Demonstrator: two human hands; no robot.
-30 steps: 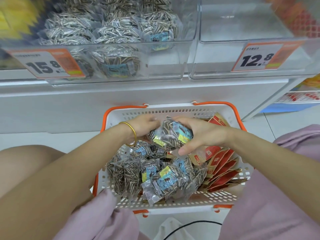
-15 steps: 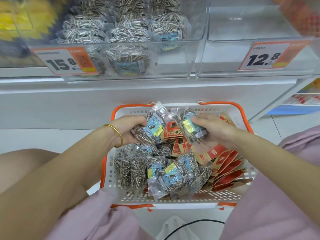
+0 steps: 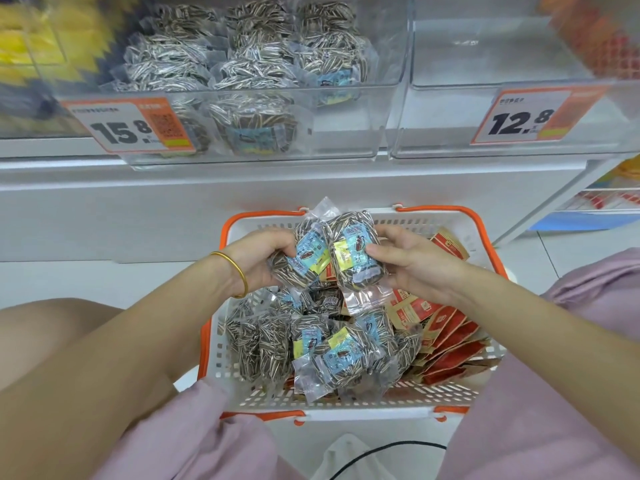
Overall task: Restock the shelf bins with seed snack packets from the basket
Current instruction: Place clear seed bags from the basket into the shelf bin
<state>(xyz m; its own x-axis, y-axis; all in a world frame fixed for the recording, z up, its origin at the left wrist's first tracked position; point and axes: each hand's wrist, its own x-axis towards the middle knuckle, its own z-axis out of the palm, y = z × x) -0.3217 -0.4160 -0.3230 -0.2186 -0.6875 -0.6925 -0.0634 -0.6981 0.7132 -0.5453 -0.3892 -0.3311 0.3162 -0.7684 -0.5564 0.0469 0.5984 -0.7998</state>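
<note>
A white basket [image 3: 349, 403] with orange handles sits on the floor between my knees. It holds several clear packets of striped sunflower seeds [image 3: 341, 355] on the left and red-and-brown packets [image 3: 446, 337] on the right. My left hand [image 3: 258, 259] grips one seed packet [image 3: 304, 259] above the basket's far side. My right hand [image 3: 412, 263] grips another seed packet [image 3: 356, 252], and the two packets touch side by side. Above, the left clear shelf bin [image 3: 346, 147] holds several seed packets [image 3: 249, 64].
The right clear bin [image 3: 519, 64] marked 12.8 shows no packets inside. The left bin carries a 15.8 price tag [image 3: 128, 124]. A white shelf front [image 3: 138, 209] stands behind the basket. Yellow goods [image 3: 31, 46] blur at far left. A black cable [image 3: 381, 452] lies near my lap.
Each hand has lifted a seed packet out of the basket pile. The two packets were apart half a second ago and are now brought together above the basket's far side.
</note>
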